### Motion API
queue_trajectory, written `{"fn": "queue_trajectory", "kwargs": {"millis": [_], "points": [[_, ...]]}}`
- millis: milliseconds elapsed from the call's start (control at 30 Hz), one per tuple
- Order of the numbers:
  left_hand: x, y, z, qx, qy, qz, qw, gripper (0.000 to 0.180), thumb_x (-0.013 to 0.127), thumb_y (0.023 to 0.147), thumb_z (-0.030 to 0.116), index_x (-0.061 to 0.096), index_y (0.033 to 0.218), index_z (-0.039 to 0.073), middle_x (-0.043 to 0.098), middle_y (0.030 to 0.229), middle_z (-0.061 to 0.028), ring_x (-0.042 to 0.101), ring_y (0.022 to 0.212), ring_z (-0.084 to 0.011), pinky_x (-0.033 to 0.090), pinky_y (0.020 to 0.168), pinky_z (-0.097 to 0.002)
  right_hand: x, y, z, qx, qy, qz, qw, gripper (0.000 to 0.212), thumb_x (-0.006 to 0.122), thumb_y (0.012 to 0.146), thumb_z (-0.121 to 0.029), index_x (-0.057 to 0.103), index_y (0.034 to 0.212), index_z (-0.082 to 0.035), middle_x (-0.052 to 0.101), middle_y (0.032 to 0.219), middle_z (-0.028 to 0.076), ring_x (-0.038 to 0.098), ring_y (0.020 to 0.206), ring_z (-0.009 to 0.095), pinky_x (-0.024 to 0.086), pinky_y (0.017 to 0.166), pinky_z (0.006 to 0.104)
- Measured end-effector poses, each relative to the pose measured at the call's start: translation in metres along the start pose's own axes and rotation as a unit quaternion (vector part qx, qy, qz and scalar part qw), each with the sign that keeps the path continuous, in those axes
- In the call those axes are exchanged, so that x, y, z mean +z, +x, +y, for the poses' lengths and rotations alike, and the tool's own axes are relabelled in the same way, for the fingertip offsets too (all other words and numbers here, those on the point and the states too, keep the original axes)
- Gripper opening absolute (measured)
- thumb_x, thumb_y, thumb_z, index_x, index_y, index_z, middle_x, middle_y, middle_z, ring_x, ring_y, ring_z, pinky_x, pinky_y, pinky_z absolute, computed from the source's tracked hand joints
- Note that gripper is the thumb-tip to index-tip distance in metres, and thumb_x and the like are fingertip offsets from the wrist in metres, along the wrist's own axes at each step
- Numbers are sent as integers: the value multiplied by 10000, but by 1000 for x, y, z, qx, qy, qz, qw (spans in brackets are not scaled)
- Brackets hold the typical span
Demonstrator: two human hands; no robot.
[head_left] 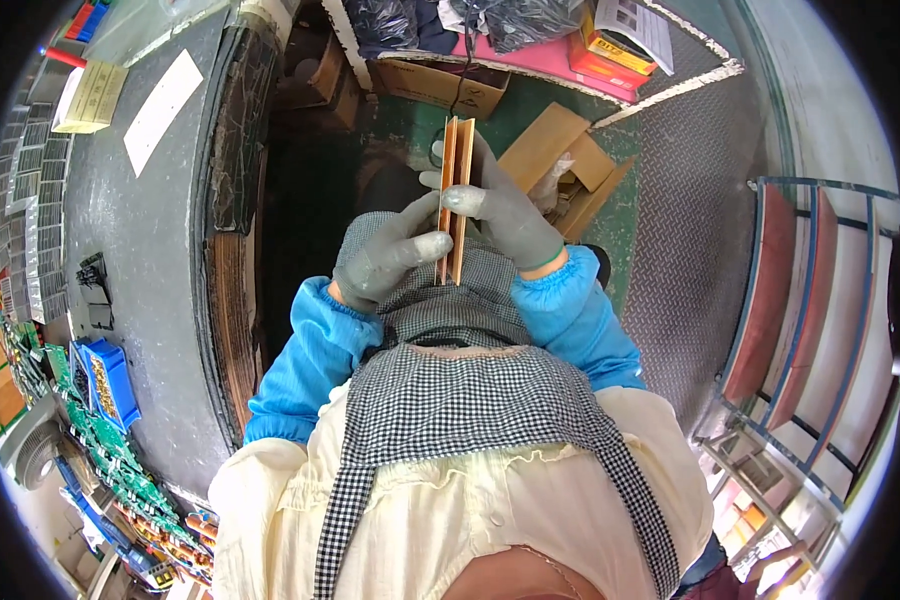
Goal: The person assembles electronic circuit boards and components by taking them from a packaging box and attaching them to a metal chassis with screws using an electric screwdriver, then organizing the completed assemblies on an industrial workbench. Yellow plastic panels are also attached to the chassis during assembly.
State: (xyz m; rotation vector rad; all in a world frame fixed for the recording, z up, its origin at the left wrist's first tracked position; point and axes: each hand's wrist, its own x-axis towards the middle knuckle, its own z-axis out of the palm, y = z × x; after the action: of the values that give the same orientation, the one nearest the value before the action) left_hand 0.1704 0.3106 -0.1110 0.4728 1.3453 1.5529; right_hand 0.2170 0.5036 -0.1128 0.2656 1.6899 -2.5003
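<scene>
Two long, thin brown boards (464,160) with pale edges stand on edge over my lap, seen nearly end-on with a narrow gap between them. My left hand (385,258), in a grey glove, grips their left side, its thumb and fingertips against the near half. From the right, my gloved right hand (518,222) closes on them higher up, the thumb across the right board and the fingers behind. What material the boards are, and whether more pieces lie between them, I cannot make out.
To the left runs a dark workbench (165,260) with a paper sheet (164,112), a blue parts bin (109,384) and green circuit boards (110,450). An opened cardboard box (560,150) lies on the floor ahead. A blue metal rack (815,300) stands at right.
</scene>
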Motion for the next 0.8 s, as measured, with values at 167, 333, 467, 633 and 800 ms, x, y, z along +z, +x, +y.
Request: {"fn": "queue_trajectory", "kwargs": {"millis": [167, 333, 467, 633, 800], "points": [[1, 0, 1, -12, 39, 14, 999, 907, 623, 867, 561, 384, 1494, -48, 551, 1326, -212, 535, 1228, -302, 402, 1079, -409, -1, -1, 4, 7, -8, 5, 1000, 1106, 740, 762, -419, 149, 1587, 23, 383, 1498, 183, 377, 1410, 289, 287, 1187, 405], [2, 0, -2, -12, 3, 21, 1000, 875, 612, 879, 539, 394, 1490, -47, 557, 1318, -204, 550, 1208, -292, 416, 1066, -397, -4, 1, 6, -2, 13, -5, 1000, 1087, 730, 776, -402, 145, 1584, 32, 360, 1531, 192, 359, 1435, 302, 273, 1199, 406], [5, 1, -1, 5, 32, 42, 999, 881, 580, 873, 591, 447, 1451, -60, 603, 1198, -204, 600, 1087, -271, 471, 957, -380, -3, 1, 7, -8, 5, -1, 1000, 1048, 713, 800, -368, 143, 1583, 35, 367, 1528, 190, 358, 1438, 300, 272, 1200, 394], [10, 1, -3, 23, 36, 67, 997, 908, 555, 867, 658, 511, 1402, -75, 649, 1114, -221, 645, 990, -256, 513, 874, -371, -1, 2, 6, 0, -7, 1, 1000, 1029, 713, 810, -332, 142, 1584, 32, 379, 1517, 190, 389, 1416, 287, 320, 1174, 385], [16, 2, -3, 23, -8, 77, 997, 890, 566, 878, 633, 482, 1427, -63, 631, 1177, -220, 631, 1043, -266, 505, 903, -384, 5, 1, -2, 10, -17, 2, 1000, 1029, 717, 811, -317, 134, 1585, 30, 394, 1497, 191, 430, 1379, 282, 384, 1130, 383]]}}
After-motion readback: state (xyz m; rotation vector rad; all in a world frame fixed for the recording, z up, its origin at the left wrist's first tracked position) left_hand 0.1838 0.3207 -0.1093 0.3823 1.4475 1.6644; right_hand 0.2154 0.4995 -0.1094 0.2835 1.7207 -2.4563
